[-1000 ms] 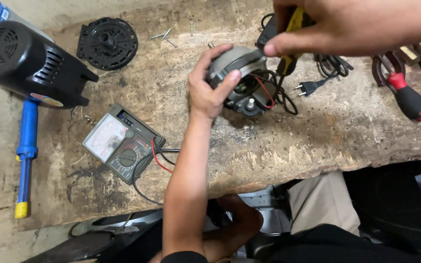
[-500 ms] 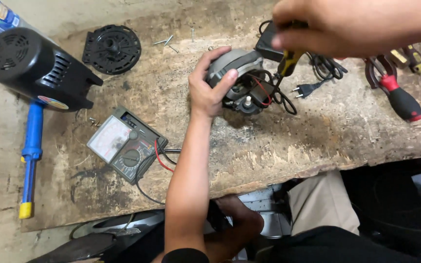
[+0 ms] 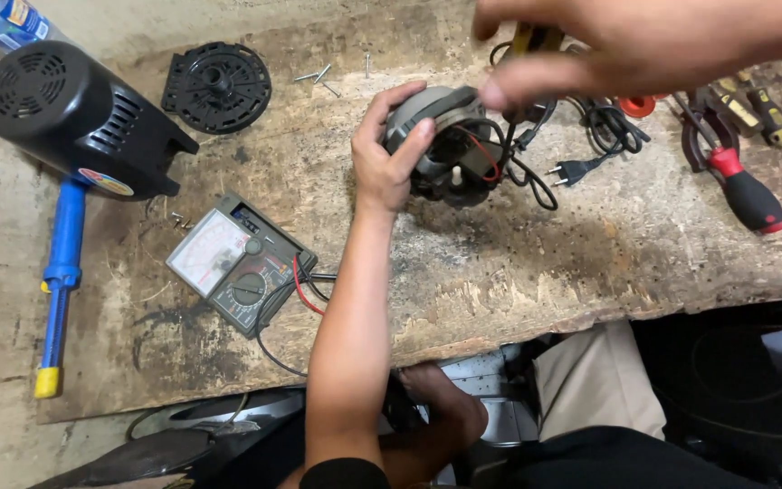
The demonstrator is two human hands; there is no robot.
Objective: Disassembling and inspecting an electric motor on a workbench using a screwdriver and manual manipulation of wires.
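Worn, scarred wood is serving as the workbench, its near edge splintering above the person's knees. On it, the left hand is wrapping around the grey shell of a small electric motor, thumb over the top and fingers curling down the far side, so the hold is closed firmly on the housing. The right hand is hovering just above and to the right of that hold, thumb and forefinger pinching together over the motor's top edge; whether anything small is sitting between them cannot be told. A yellow-handled tool is poking out from under that hand, partly hidden by it.

Red and black wires are trailing out of the motor right beside the left hand, and a black power cord with its plug is lying tangled just to the right of the hold. Farther right, red-handled pliers are resting well apart from it. Below and left of the gripping hand, beside the forearm, an analog multimeter is lying flat, its leads running under the forearm. Up and left of the hold, a black round fan cover and a few loose screws are lying, and beyond them a black motor housing is sitting over a blue-and-yellow tool.
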